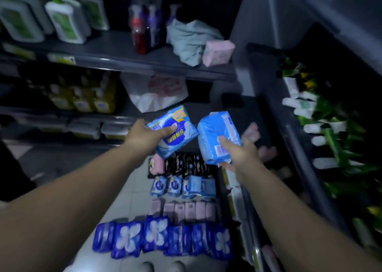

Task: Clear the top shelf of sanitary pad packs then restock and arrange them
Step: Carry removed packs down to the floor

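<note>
My left hand [144,136] grips a light blue pad pack with printed front [175,130], held in the air. My right hand [237,155] grips a second light blue pad pack [217,131] beside it, its back label facing me. Below on the floor lie rows of packs: dark blue packs [161,238] nearest me, pale pink packs [184,209], small light blue packs [182,186] and black patterned packs [186,164]. A single pink pack [218,52] sits on the upper shelf [115,50] next to a crumpled cloth [190,40].
White-and-green bottles [62,21] and red and purple bottles [144,30] stand on the upper shelf. Yellow bottles [82,98] and a plastic bag [157,94] fill the shelf below. A second rack at right holds green and white tubes [322,127]. The floor is tiled [128,191].
</note>
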Demonstrator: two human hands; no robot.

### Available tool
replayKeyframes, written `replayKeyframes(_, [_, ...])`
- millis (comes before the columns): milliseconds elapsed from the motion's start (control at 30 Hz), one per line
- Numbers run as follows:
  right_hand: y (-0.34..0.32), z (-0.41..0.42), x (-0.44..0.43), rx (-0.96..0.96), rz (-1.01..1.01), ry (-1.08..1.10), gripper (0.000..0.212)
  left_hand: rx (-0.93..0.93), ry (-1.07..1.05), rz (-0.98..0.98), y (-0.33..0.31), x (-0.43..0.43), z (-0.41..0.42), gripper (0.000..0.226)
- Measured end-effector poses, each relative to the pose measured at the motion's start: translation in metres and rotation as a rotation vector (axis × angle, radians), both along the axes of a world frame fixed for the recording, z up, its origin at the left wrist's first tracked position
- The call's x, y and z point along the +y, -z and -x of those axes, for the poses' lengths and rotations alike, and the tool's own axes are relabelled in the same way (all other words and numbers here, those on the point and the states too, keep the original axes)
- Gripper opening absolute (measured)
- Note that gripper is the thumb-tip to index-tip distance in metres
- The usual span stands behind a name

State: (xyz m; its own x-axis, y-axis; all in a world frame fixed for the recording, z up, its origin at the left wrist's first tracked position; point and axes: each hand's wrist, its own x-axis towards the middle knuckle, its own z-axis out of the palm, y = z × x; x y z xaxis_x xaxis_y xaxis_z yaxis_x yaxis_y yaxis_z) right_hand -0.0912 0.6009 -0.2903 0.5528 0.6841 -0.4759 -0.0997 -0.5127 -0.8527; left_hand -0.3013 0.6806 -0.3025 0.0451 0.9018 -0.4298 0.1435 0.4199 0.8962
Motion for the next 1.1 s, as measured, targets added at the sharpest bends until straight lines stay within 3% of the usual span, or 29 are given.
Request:
replayKeyframes(233, [0.188, 0.036, 0.053, 0.226, 0.204, 0.016, 0.026, 0.085, -0.256, 0.19, 0.183, 0.027, 0.02, 0.052])
replayKeyframes(433, [0.37, 0.027, 0.07, 0.212, 0.307, 0.071, 0.04, 0.037, -0.348, 0.406, 0.358, 0.034, -0.01, 0.071])
replayKeyframes(633, [0.535, 0.01, 0.086, 0.177, 0.368, 0.125, 0.051, -0.009, -0.433, 0.5, 0.525, 0.046, -0.052, 0.087])
replayKeyframes(733, [0.585, 0.007, 0.094, 0.174, 0.378, 0.14, 0.057, -0.005, -0.431, 0.521, 0.574, 0.049, -0.066, 0.089])
replayKeyframes(800, [0.616, 0.005, 0.096, 0.121, 0.41, 0.12, 0.067, 0.056, -0.319, 0.524, 0.604, 0.048, -0.072, 0.091])
replayKeyframes(867, [0.632, 0.002, 0.093, 0.033, 0.485, 0.04, 0.08, 0.075, -0.18, 0.509, 0.62, 0.046, -0.074, 0.061])
replayKeyframes(933, [0.637, -0.002, 0.084, -0.055, 0.511, -0.035, 0.074, 0.135, -0.079, 0.483, 0.631, 0.042, -0.073, 0.03])
replayKeyframes(1033, [0.63, -0.004, 0.07, -0.015, 0.506, -0.087, 0.062, 0.219, 0.044, 0.487, 0.621, 0.038, -0.074, 0.013])
replayKeyframes(1100, [0.614, -0.001, 0.066, -0.029, 0.5, -0.147, 0.058, 0.251, 0.061, 0.501, 0.606, 0.035, -0.077, 0.015])
